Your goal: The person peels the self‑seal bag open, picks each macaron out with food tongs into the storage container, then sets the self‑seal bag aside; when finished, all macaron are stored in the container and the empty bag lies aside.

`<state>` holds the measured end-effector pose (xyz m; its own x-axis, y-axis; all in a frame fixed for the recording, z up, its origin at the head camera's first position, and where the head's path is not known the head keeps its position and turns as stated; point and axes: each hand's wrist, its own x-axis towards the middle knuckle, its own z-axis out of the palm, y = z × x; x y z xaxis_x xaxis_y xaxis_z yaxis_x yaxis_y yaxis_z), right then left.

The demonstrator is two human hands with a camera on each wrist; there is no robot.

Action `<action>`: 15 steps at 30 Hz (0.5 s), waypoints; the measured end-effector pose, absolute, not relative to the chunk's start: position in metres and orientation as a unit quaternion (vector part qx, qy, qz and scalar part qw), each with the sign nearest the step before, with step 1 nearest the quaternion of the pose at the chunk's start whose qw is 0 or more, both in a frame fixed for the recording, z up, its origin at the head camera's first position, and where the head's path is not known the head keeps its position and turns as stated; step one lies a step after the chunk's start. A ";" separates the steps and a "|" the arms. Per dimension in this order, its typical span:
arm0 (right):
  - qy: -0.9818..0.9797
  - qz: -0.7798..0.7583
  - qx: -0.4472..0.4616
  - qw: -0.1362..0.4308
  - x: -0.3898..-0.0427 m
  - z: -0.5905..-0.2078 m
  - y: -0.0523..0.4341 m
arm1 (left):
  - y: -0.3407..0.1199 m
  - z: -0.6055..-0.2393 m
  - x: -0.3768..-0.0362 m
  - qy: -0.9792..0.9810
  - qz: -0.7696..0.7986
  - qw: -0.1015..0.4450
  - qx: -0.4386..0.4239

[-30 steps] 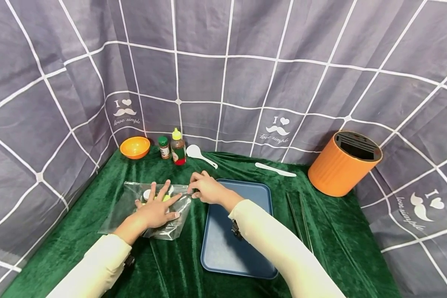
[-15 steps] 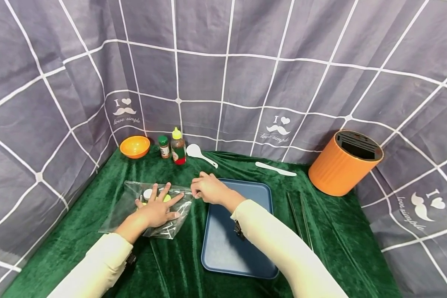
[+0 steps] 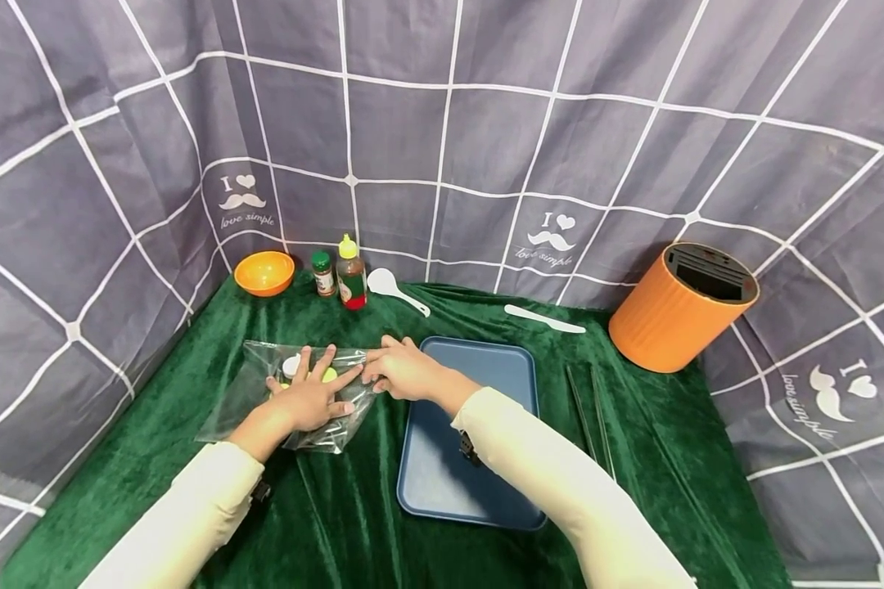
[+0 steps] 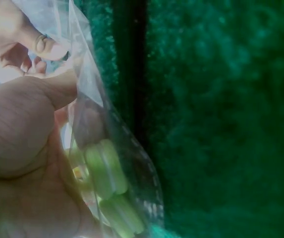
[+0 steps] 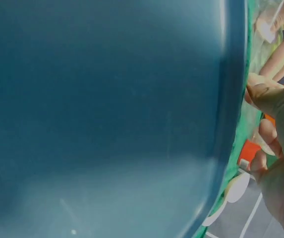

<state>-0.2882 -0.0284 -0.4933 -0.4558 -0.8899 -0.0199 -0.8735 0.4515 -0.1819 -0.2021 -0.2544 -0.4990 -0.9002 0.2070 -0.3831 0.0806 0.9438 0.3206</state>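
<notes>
Right hand (image 3: 405,370): thumb and fingertips together, pinching the edge of the clear bag (image 3: 326,433); bag runs left from this pinch, flat beneath the left hand (image 3: 302,405), fingers spread apart, green pieces (image 4: 106,168) inside. Step judged: working the bag's edge, probably sealing; next move likely calls for sliding the pinch along it, left palm steadying.

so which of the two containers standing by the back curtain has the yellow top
The taller bottle, right of the small jar in the head view: its pointed cap is yellow, while the jar's lid is green.
</notes>
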 end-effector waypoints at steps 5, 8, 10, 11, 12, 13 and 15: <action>0.856 -0.062 -0.512 0.042 -0.288 -0.493 -0.026 | -0.257 -0.503 -0.207 0.963 0.150 0.211 0.077; 0.849 -0.053 -0.524 0.022 -0.288 -0.493 -0.021 | -0.261 -0.514 -0.210 0.963 0.147 0.210 0.077; 0.846 -0.048 -0.531 0.011 -0.289 -0.494 -0.017 | -0.263 -0.516 -0.211 0.963 0.145 0.212 0.077; 0.844 -0.047 -0.534 0.006 -0.289 -0.495 -0.015 | -0.263 -0.516 -0.211 0.963 0.145 0.212 0.077; 0.843 -0.046 -0.536 0.002 -0.289 -0.495 -0.013 | -0.263 -0.517 -0.211 0.964 0.144 0.211 0.077; 0.842 -0.047 -0.537 0.002 -0.289 -0.496 -0.011 | -0.264 -0.517 -0.211 0.964 0.144 0.211 0.077; 0.844 -0.049 -0.534 0.008 -0.288 -0.496 -0.010 | -0.263 -0.515 -0.209 0.964 0.143 0.212 0.076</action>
